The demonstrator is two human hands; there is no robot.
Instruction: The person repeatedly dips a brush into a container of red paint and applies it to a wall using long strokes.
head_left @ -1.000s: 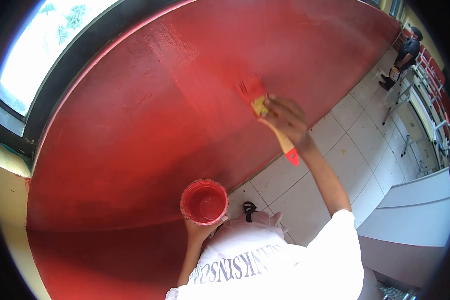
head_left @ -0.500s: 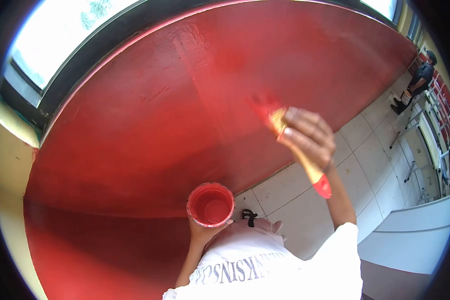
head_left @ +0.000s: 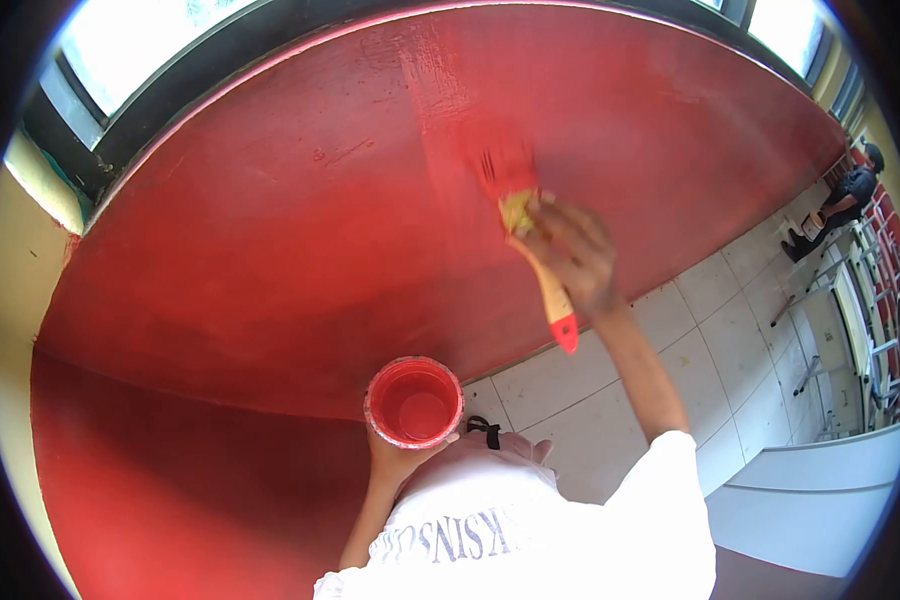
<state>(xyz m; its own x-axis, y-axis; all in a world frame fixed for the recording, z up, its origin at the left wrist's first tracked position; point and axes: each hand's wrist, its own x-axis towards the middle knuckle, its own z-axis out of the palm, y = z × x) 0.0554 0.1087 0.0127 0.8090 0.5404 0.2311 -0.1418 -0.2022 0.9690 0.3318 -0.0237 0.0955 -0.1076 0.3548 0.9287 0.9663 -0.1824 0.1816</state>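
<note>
A paintbrush [head_left: 544, 275] with a wooden, red-tipped handle is in my right hand [head_left: 576, 250], closed round its ferrule end. Its red-coated bristles point up and left over the red wall [head_left: 300, 230]; whether they press on it is blurred. Low in the middle, my left hand [head_left: 402, 460] grips a paint bucket [head_left: 414, 402] from below and the side. Red paint shows inside the bucket, and its rim is smeared. Most of the left fingers are hidden under the bucket.
A dark window frame [head_left: 210, 65] runs along the wall's top. White floor tiles [head_left: 660, 365] lie to the right. Stacked chairs and desks [head_left: 840, 340] and a grey-white panel [head_left: 810, 490] stand at far right. Another person [head_left: 850, 195] holds a container there.
My right hand has moved left and slightly down with the paintbrush, its bristles now higher and further left. The bucket stays in my left hand, and the view has shifted a little.
</note>
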